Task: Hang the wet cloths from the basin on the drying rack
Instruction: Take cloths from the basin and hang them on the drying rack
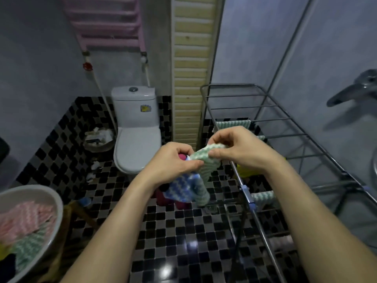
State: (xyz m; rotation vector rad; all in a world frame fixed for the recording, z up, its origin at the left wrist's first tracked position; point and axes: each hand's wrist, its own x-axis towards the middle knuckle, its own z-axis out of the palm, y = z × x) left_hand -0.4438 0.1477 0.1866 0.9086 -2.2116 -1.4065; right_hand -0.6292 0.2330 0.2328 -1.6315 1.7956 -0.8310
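Both hands hold a bunch of wet cloths in the air beside the drying rack (265, 137). The left hand (175, 162) grips the blue cloth (181, 188), while the right hand (236, 148) pinches the green cloth (206, 160), likely separating it to hang. More cloths wait in the basin (55, 213).

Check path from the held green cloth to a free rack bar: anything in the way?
Nothing visible blocks it. Both hands, left hand and right hand, grip the green cloth beside the drying rack; bare bars lie just beyond. A blue cloth hangs bunched with it.
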